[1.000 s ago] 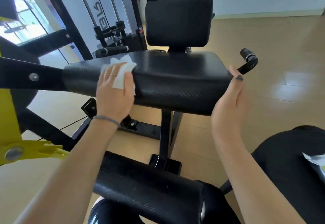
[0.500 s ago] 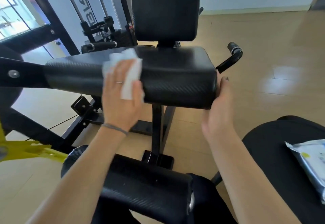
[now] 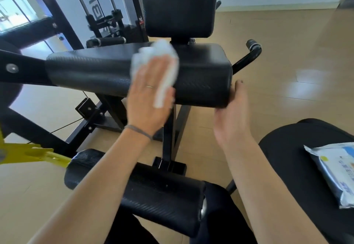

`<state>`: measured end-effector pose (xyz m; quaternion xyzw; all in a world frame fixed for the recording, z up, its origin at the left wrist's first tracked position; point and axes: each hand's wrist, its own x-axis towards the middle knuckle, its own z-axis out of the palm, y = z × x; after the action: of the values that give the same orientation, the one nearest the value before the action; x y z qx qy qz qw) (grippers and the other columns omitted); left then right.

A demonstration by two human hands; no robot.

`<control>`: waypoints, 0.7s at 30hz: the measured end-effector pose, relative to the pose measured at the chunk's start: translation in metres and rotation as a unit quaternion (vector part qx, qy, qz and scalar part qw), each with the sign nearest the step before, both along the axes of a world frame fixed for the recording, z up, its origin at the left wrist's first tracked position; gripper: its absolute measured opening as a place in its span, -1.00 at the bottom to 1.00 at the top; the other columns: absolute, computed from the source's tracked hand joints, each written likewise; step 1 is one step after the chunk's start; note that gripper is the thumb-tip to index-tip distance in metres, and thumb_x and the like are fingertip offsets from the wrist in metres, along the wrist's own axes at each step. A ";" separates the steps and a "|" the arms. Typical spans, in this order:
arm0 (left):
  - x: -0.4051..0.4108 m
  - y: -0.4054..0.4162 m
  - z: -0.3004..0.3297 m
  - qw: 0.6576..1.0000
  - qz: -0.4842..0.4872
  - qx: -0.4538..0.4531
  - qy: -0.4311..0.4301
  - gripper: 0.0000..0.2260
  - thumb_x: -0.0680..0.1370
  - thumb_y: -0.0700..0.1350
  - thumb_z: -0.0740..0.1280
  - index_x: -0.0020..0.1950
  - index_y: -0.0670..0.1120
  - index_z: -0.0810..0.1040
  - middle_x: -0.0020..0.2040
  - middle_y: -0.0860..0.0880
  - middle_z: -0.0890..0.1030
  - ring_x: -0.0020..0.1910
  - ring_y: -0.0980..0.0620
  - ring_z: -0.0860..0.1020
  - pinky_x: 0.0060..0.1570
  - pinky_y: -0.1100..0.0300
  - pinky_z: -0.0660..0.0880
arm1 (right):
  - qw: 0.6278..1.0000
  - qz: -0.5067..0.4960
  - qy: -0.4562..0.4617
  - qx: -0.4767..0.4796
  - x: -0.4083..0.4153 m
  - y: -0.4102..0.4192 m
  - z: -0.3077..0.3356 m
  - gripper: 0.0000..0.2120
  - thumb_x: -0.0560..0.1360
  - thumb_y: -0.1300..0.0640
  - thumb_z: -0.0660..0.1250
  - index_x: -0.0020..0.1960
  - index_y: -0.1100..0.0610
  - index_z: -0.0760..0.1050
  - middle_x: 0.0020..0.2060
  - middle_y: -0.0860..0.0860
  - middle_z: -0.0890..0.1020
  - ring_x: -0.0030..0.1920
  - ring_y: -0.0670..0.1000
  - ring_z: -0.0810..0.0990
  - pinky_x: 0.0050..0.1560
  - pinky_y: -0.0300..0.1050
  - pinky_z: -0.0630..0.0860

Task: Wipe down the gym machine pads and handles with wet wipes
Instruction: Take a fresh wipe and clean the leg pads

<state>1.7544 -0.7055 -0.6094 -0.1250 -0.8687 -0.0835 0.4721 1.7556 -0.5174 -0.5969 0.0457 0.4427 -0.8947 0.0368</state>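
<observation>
The left hand (image 3: 148, 100) presses a crumpled white wet wipe (image 3: 162, 71) flat against the long black textured vinyl pad's (image 3: 92, 73) front edge; the right hand (image 3: 232, 113) cups its right end, fingers loosely spread.

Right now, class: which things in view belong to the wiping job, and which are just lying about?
Belonging:
wet wipe under left hand
seat pad, steadied by right hand
wipes pack
curved handle

Lying about:
yellow frame part

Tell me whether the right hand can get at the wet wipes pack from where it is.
Probably yes. The right hand rests at the seat pad's end holding nothing, and the wet wipes pack lies uncovered on the black pad to its right, with nothing between.
</observation>
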 end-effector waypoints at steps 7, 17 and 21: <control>0.006 0.066 -0.007 0.972 0.026 0.233 -0.006 -0.54 0.68 -0.03 0.08 0.58 -0.12 0.22 0.57 -0.15 0.27 0.58 -0.13 0.15 0.58 -0.11 0.01 | 0.999 -0.021 -0.021 0.027 -0.003 -0.009 -0.002 -0.52 0.71 -0.15 0.03 0.52 0.03 0.39 0.42 -0.07 0.51 0.40 -0.12 0.43 0.40 -0.16 0.27; -0.001 0.014 -0.008 0.987 0.014 0.157 0.012 -0.57 0.68 -0.05 0.14 0.54 -0.13 0.33 0.52 -0.10 0.36 0.55 0.05 0.18 0.55 0.01 0.13 | 0.993 -0.041 -0.022 0.108 0.000 -0.010 -0.002 -0.71 0.72 -0.13 0.00 0.18 -0.04 0.43 0.12 -0.10 0.50 0.15 -0.12 0.40 0.23 -0.22 0.16; -0.002 0.024 -0.011 0.953 0.049 0.297 0.045 -0.58 0.69 -0.10 0.10 0.54 -0.20 0.29 0.54 -0.09 0.31 0.57 -0.07 0.18 0.52 -0.20 0.12 | 0.994 -0.033 -0.057 0.088 -0.001 -0.011 -0.004 -0.45 0.70 -0.22 -0.02 0.61 0.00 0.21 0.53 -0.06 0.36 0.53 -0.06 0.25 0.36 -0.21 0.10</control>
<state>1.7523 -0.6811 -0.6205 0.0595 -0.7875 -0.3086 0.5302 1.7547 -0.5285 -0.6005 0.1147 0.5155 -0.8487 0.0280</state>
